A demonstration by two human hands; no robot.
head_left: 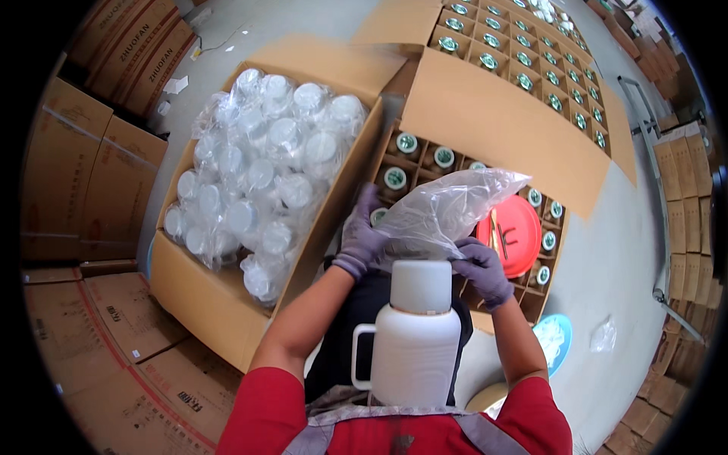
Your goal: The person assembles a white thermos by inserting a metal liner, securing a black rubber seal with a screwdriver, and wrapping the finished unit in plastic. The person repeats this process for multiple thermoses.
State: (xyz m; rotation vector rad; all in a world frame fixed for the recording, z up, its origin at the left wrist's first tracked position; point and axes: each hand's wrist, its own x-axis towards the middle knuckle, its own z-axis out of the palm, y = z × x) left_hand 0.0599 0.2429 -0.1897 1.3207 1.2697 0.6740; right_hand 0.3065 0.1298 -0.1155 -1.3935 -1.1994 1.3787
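At the far left, stacked brown cartons [83, 167] stand on the floor. Just right of them an open cardboard box [205, 303] holds many clear bagged bottles [258, 174] with pale lids, packed close together.

The left hand [362, 236], in a purple glove, comes up from the lower edge on a bare forearm with a red sleeve. Its fingers [368, 205] are curled and pinched onto the left edge of a clear plastic bag [447, 208], gripping the film.

Below the bag and between the two forearms stands a white plastic jug [415, 341] with a side handle and a wide white cap, upright in the person's lap. The bag's mouth lies just above the cap, touching or almost touching it; which one cannot be told.

The right hand [483, 271], also gloved in purple, has its fingers [470, 254] bent and closed on the bag's lower right edge, close beside the cap.

Behind the bag, a divided carton [550, 258] holds green-topped bottles [406, 143] in separate cells, and a round red lid [512, 233] lies across some of them. Farther right, more flattened cartons [686, 205] lean in a row.
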